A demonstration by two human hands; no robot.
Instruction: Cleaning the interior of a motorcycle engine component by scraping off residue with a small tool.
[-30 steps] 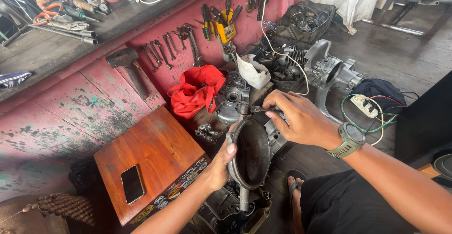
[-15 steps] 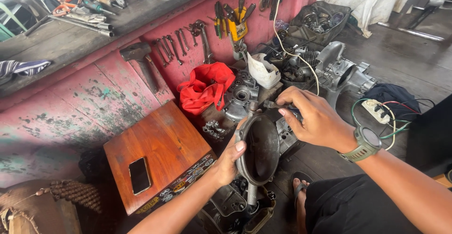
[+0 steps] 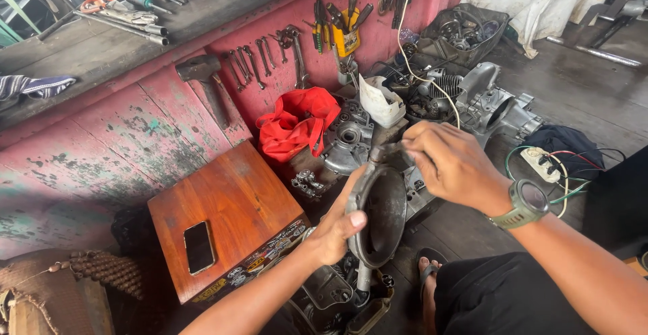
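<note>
A grey metal engine cover [image 3: 378, 207], round and dished, stands on edge over an engine block [image 3: 351, 294] low in the middle. My left hand [image 3: 334, 230] grips its lower left rim, thumb across the edge. My right hand [image 3: 449, 163], with a green watch on the wrist, is closed on the cover's top right edge by a small protruding stub [image 3: 379, 151]. Behind it lie another engine case [image 3: 347, 139] and a larger engine [image 3: 486, 102].
A wooden box [image 3: 223, 213] with a black phone [image 3: 199, 246] stands at left. A red bag [image 3: 297, 126], a hammer [image 3: 202, 82], hanging wrenches [image 3: 253, 58] and pliers [image 3: 337, 18] line the pink wall. A power strip [image 3: 550, 163] with wires lies at right. My sandalled foot [image 3: 428, 274] is below.
The view has shifted a little. Both hands stay on the cover, and my right hand has slid slightly along its top edge.
</note>
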